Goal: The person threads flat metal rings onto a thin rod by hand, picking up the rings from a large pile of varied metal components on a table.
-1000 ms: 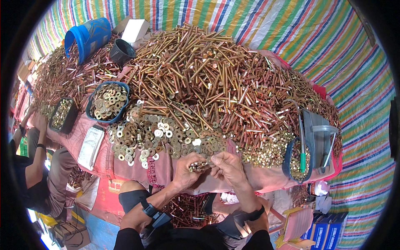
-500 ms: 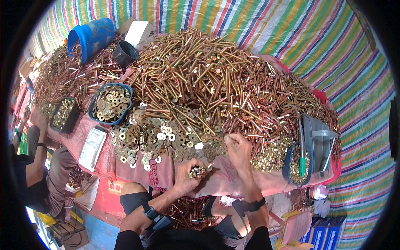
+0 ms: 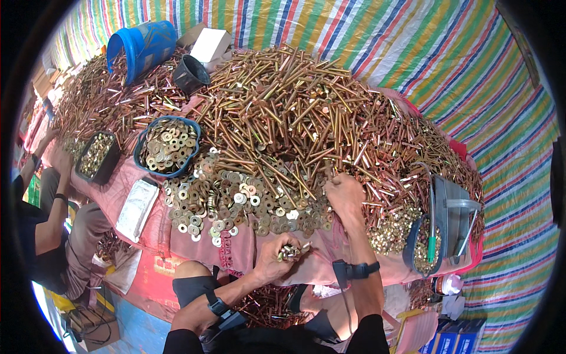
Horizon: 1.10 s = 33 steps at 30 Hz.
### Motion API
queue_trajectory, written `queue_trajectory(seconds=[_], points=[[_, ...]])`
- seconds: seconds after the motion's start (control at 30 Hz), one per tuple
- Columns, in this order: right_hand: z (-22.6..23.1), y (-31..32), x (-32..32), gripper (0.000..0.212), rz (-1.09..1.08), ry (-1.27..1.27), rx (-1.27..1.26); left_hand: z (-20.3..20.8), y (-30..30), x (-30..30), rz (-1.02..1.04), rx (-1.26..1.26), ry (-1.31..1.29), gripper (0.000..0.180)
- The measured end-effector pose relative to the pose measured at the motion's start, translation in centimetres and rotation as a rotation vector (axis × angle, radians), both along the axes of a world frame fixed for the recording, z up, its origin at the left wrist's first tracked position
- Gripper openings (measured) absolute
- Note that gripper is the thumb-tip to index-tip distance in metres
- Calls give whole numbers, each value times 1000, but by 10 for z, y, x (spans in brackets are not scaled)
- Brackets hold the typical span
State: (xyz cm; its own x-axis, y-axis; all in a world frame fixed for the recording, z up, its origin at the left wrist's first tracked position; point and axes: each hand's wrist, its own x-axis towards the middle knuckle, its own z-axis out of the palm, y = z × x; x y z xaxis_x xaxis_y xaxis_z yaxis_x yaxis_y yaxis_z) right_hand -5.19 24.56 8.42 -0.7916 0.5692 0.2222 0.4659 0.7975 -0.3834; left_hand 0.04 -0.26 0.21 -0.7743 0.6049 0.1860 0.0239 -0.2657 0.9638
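My left hand (image 3: 276,259) is closed around a bunch of metal bolts (image 3: 289,252). Their bright ends poke out past the fingers, one further than the others. Over the border between the washers and the bolt heap, my right hand (image 3: 345,194) has its fingers pinched together; what lies between the fingertips is hidden. Loose flat washers (image 3: 236,197) spread along the near side of a big heap of long, brassy bolts (image 3: 295,100). To the right of my right hand is a small pile of nuts (image 3: 392,233).
A blue-rimmed basin (image 3: 138,154) of washers, a dark tub (image 3: 109,168) of nuts and a white packet (image 3: 137,206) are at left. Behind stand a blue bucket (image 3: 154,47) and black pot (image 3: 191,74). A nut scoop (image 3: 413,253) sits right. A co-worker's arm (image 3: 52,227) works far left.
My right hand has reached farther forward, to the edge of the bolt heap. My left hand keeps its bunch of bolts, now slightly lower and more to the right. The whole view has shifted slightly.
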Motion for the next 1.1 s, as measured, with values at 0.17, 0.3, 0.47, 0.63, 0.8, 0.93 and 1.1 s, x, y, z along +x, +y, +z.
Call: queue_trajectory(seconds=[0.17, 0.3, 0.47, 0.63, 0.8, 0.93, 1.1], points=[[35, -6, 62, 19, 138, 340, -686, 1, 1, 1, 8, 13, -16, 22], [61, -22, 101, 17, 181, 362, -913, 3, 3, 0, 13, 18, -3, 21], [68, -40, 118, 19, 288, 342, -983, -1, 2, 0, 3, 46, -12, 21], [56, -51, 115, 15, 382, 297, -796, -7, 6, 2, 12, 54, -7, 21], [54, -55, 114, 15, 466, 342, -605, -6, 2, 0, -32, 80, -48, 20], [61, -61, 111, 13, 431, 316, -531, -4, 2, 0, -10, 28, -29, 21], [67, -73, 113, 13, 510, 320, -341, 5, 1, 0, -35, 38, -59, 21]])
